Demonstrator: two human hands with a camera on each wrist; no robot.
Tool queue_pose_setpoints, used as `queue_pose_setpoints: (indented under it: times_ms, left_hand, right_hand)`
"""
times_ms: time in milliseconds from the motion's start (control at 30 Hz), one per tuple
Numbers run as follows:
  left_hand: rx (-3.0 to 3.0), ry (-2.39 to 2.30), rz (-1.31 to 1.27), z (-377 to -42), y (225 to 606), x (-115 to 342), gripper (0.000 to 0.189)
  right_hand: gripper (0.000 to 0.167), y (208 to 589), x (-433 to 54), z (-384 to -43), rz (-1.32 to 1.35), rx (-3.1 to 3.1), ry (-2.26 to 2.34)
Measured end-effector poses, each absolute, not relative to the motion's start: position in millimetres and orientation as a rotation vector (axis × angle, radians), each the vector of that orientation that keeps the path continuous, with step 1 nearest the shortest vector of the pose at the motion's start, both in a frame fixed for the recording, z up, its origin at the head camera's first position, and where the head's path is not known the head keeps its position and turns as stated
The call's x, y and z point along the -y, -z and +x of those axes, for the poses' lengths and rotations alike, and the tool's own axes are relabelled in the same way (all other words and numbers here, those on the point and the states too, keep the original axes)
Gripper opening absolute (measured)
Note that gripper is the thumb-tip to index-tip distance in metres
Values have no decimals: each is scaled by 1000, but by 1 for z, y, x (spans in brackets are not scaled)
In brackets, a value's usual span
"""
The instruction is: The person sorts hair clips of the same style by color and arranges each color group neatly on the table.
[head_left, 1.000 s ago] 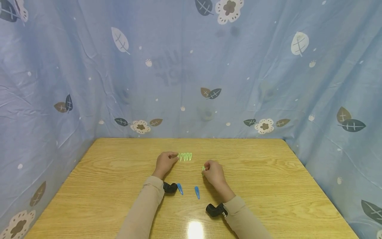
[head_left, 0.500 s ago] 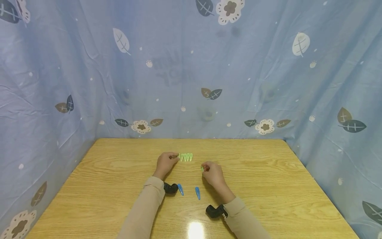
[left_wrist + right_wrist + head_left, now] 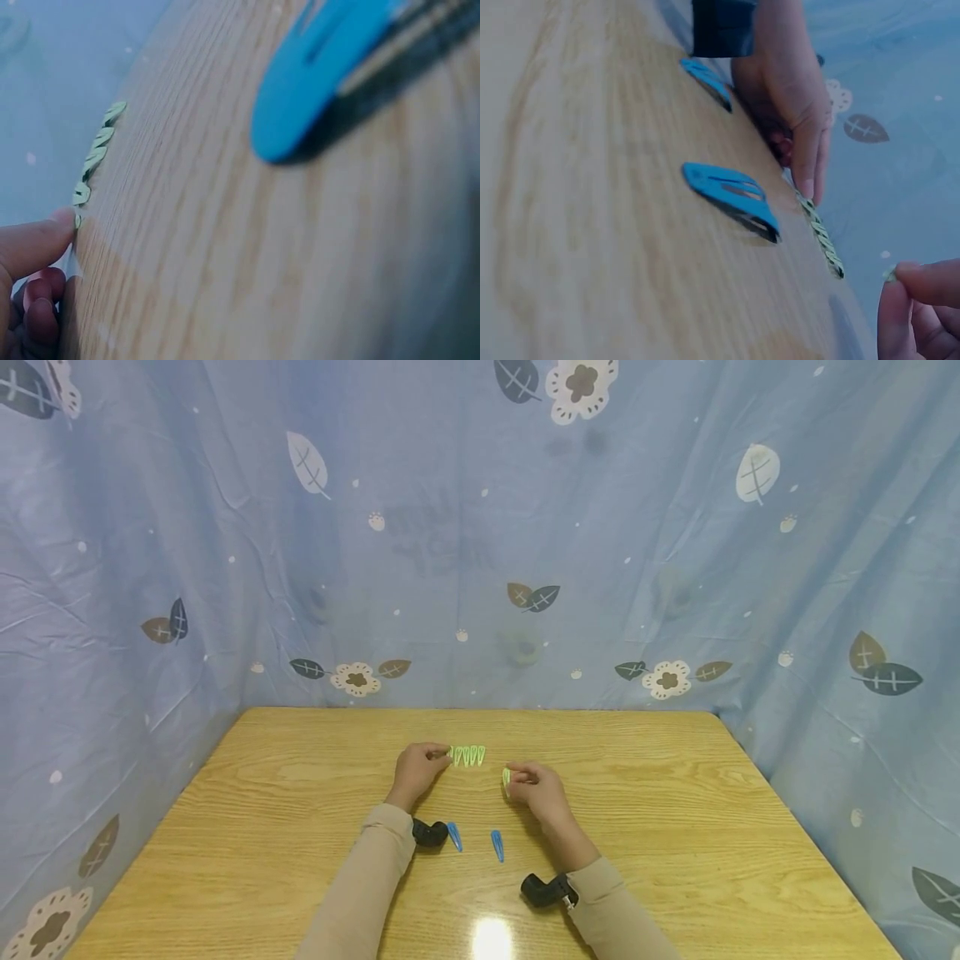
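Light-green snap hair clips (image 3: 467,756) lie side by side in a short row toward the back of the table. My left hand (image 3: 417,772) is at the row's left end, its thumb and index finger pinching the end clip (image 3: 78,221), which they partly cover. To the right of the row, my right hand (image 3: 538,792) pinches another green snap hair clip (image 3: 506,779) between thumb and fingertips. In the right wrist view only a small tip of that clip (image 3: 889,275) shows. Two blue snap hair clips, one on the left (image 3: 454,837) and one on the right (image 3: 497,846), lie nearer me.
The wooden table (image 3: 637,827) ends at a blue patterned curtain (image 3: 480,568), which also hangs at both sides. Black wrist-worn devices (image 3: 431,834) sit under each sleeve cuff; the left one is close beside the left blue clip.
The right hand has shifted slightly and turned the green clip in its fingers, so more of it shows. The left hand stays at the row's left end.
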State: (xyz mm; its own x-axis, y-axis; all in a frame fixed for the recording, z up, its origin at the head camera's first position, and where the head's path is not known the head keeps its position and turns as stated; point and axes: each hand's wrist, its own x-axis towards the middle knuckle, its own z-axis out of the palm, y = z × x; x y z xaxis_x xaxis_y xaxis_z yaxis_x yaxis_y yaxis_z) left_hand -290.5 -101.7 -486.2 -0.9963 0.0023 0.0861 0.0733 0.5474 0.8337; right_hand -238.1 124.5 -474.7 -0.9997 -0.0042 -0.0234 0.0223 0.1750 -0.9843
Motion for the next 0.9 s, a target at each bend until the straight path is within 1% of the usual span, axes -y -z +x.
queue_pose_setpoints:
  times_ms: [100, 267, 667, 900]
  left_hand:
    - [2692, 1456, -73, -291, 486, 102, 24]
    - [2679, 1468, -84, -290, 485, 102, 24]
    - [2692, 1457, -65, -291, 486, 101, 24]
    - [2697, 1468, -28, -292, 487, 101, 25]
  right_hand:
    - [39, 475, -126, -240, 39, -2247, 2115]
    - [39, 475, -129, -241, 51, -2161, 2173]
    - [37, 468, -128, -246, 125, -2143, 2176]
    - [34, 465, -123, -258, 115, -2174, 2132]
